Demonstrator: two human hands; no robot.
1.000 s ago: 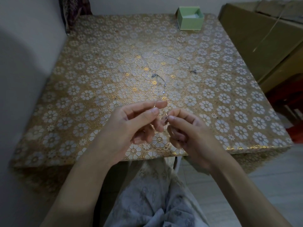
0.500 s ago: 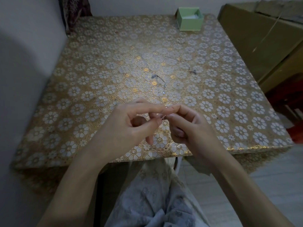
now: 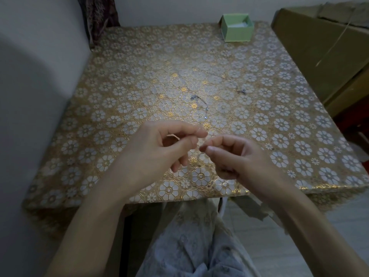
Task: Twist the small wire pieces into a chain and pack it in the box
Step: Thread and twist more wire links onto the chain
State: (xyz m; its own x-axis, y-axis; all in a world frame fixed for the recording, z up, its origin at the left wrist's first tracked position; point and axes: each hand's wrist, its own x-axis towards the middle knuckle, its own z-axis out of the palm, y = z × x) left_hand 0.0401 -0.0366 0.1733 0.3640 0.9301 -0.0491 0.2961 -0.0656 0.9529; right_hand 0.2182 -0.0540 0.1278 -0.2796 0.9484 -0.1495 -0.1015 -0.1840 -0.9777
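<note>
Gold-and-white flowered cloth, glossy and embossed, covers the square surface (image 3: 123,92), which sits in a dim corner with a pale wall along its 9 o'clock side and another behind it at 12 o'clock. Pale plank flooring (image 3: 299,226) shows at 5 o'clock, and the person's patterned grey trousers (image 3: 191,246) fill the 6 o'clock edge.

At 1 o'clock, near the far rim of the surface, stands a small pale green cardboard box (image 3: 237,30), open on top with something white inside. A large brown cardboard carton (image 3: 319,47) stands off the surface at 2 o'clock, and dark patterned fabric (image 3: 99,15) hangs in the corner at 11 o'clock.

Near the middle of the surface lies a thin silvery wire chain piece with small beads (image 3: 201,102), curved, and a second fine wire strand with a small cluster at its end (image 3: 240,90) lies toward 2 o'clock, apart from the first.

Both hands hover over the near part of the surface, fingertips close together. Left hand (image 3: 159,150) pinches thumb against forefinger in its grip; right hand (image 3: 237,154) likewise pinches thumb and forefinger, other fingers curled. Between the two pinches a very fine bit of wire (image 3: 198,143) seems to be held, too thin to see clearly.
</note>
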